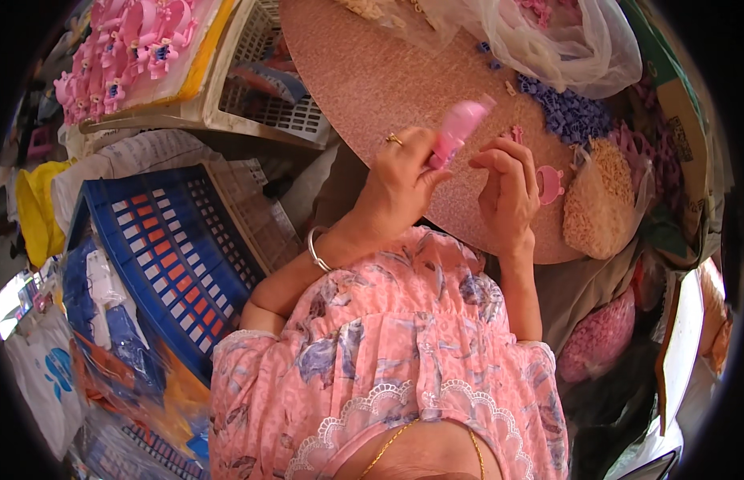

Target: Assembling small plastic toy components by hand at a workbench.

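The left hand (402, 170) is gripping a glossy pink elongated plastic piece (462, 124) above the speckled pinkish round-edged table (372, 80). Its long axis is slanting away and rightward; the right hand (508, 182) is curling just beside it, apart, its fingers possibly empty, I can't tell.

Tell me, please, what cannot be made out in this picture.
Pink piece, head view: its lower end is hidden by the left hand.
Right hand, head view: its curled pose hides whether it grips anything.
Translucent bag, head view: cut off by the top edge.
Blue pieces, head view: too small for their exact shapes to show.
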Demonstrator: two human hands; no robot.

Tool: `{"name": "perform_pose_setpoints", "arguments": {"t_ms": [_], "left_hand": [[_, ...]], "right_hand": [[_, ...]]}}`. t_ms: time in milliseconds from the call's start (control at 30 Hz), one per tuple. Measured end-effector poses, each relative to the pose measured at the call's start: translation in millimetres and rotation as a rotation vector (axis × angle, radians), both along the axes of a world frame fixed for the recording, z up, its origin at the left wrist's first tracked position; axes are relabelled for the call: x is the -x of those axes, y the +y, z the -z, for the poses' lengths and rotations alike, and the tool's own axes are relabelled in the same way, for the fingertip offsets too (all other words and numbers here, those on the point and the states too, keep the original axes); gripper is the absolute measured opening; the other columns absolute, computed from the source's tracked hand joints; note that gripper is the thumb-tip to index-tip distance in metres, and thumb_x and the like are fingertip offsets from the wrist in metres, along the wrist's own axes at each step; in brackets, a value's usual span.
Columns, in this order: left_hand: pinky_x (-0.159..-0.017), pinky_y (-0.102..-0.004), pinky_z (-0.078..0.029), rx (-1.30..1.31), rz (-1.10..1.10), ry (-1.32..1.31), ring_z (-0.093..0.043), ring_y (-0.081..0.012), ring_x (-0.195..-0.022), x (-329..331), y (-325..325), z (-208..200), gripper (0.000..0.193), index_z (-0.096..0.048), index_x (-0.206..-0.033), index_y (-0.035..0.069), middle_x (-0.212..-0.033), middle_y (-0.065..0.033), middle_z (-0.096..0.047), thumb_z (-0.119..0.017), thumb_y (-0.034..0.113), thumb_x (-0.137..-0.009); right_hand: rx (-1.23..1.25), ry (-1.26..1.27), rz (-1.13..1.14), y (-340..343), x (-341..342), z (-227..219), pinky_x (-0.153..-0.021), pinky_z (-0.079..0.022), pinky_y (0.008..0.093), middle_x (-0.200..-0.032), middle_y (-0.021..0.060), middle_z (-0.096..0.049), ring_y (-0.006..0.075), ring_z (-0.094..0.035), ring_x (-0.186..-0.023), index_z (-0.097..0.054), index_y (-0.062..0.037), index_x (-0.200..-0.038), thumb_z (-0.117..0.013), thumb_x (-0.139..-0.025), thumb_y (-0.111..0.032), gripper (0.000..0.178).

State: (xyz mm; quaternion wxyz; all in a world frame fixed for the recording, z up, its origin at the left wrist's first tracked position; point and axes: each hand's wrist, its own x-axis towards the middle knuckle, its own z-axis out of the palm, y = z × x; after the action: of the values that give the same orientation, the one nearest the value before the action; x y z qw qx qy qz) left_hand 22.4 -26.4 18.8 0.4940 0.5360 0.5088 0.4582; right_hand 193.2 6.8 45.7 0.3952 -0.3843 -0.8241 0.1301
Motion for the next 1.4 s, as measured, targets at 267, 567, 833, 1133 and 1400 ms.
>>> {"name": "perform_pose_setpoints", "arguments": {"t_ms": [267, 567, 833, 1133, 1400], "left_hand": [[-0.085, -0.0341, -0.057, 0.387, 0.090, -1.052, -0.064, -0.0203, -0.099, 4, 8, 4, 0.033, -0.050, -0.126, 0.003, -0.113, -0.0100, -0.062, -0.057, 0.003, -0.094], [-0.084, -0.0360, -0.058, 0.384, 0.147, -0.946, -0.065, -0.0219, -0.099, 0, -16, 8, 0.041, -0.048, -0.131, 0.004, -0.111, -0.0109, -0.063, -0.058, 0.000, -0.092], [-0.088, -0.0349, -0.056, 0.304, 0.151, -0.741, -0.062, -0.0206, -0.104, -17, -27, 16, 0.043, -0.048, -0.131, 0.002, -0.116, -0.0111, -0.062, -0.060, -0.001, -0.090], [-0.090, -0.0243, -0.048, -0.050, 0.165, -0.122, -0.058, -0.0120, -0.105, -37, -11, 1, 0.040, -0.053, -0.130, 0.002, -0.117, -0.0063, -0.061, -0.060, -0.001, -0.091], [-0.085, -0.0340, -0.048, -0.208, -0.065, 0.628, -0.061, -0.0240, -0.098, -23, 18, 14, 0.040, -0.059, -0.120, 0.004, -0.104, -0.0123, -0.064, -0.070, 0.010, -0.083]], "right_hand": [[0.808, 0.639, 0.144, -7, 10, 7, -0.080, -0.050, 0.0243, -0.102, 0.0064, -0.066, 0.0122, -0.062, -0.090, -0.061, 0.0015, -0.114, -0.051, -0.098, -0.004, 0.020], [1.217, 1.268, -0.137, -32, 0, 31, -0.079, -0.053, 0.0275, -0.101, 0.0084, -0.068, 0.0143, -0.065, -0.091, -0.062, 0.0026, -0.110, -0.062, -0.092, -0.007, 0.020], [1.318, 1.341, -0.104, -43, -11, 38, -0.074, -0.055, 0.0288, -0.099, 0.0089, -0.068, 0.0150, -0.066, -0.087, -0.063, 0.0030, -0.108, -0.063, -0.091, -0.010, 0.021], [0.698, 1.101, 0.230, -39, 2, 43, -0.079, -0.052, 0.0257, -0.102, 0.0068, -0.066, 0.0125, -0.062, -0.091, -0.058, 0.0015, -0.114, -0.048, -0.084, 0.011, 0.033], [0.344, 0.125, 0.270, -22, -12, 37, -0.084, -0.050, 0.0427, -0.111, 0.0223, -0.058, 0.0394, -0.060, -0.098, -0.052, 0.0027, -0.123, -0.050, -0.075, 0.011, 0.049]]}}
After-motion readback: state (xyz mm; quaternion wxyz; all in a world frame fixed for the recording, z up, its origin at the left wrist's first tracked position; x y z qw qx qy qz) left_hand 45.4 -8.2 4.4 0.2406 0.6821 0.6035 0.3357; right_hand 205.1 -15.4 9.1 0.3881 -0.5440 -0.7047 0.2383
